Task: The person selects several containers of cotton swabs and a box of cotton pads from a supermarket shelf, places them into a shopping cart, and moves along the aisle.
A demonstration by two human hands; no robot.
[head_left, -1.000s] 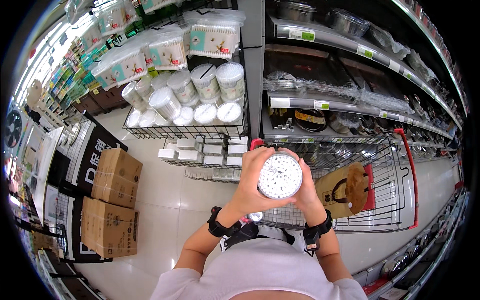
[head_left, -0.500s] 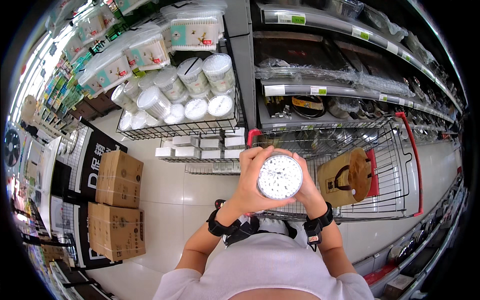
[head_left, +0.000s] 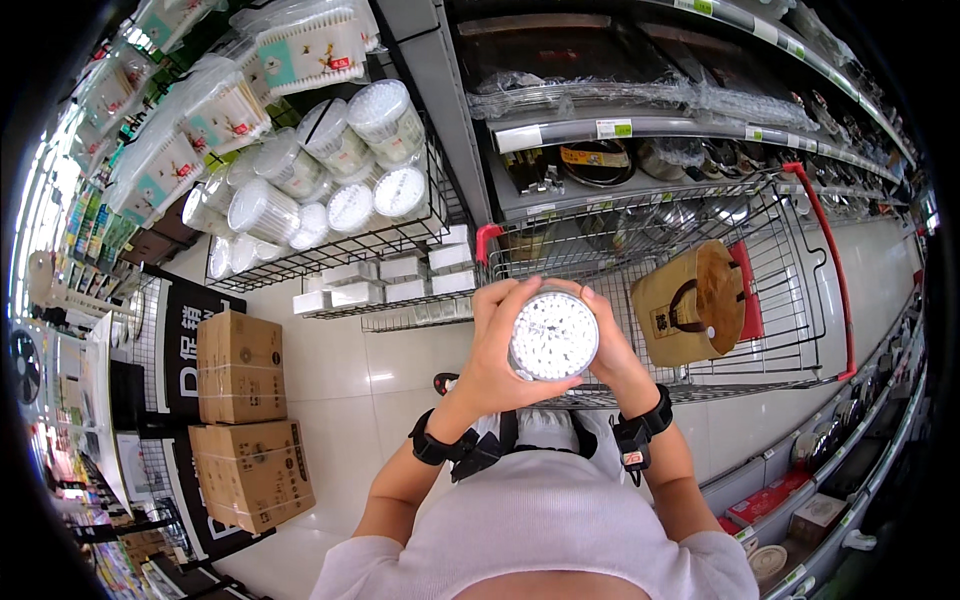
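Mid-frame, the left hand (head_left: pixel 490 355) and right hand (head_left: pixel 617 355) hug a round tub of cotton swabs (head_left: pixel 553 335); shiny floor (head_left: pixel 340 400) shows left of middle; shop shelves (head_left: pixel 680 129) fill the upper right.

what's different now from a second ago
The view shifted: the racked jars and the bag in the cart sit higher in the picture, the jars farther left too. Nothing was gripped or let go; the left hand and right hand still hold the swab jar.

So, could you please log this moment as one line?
left hand: holds clear swab tub; right hand: holds same tub; cart: tan bag inside
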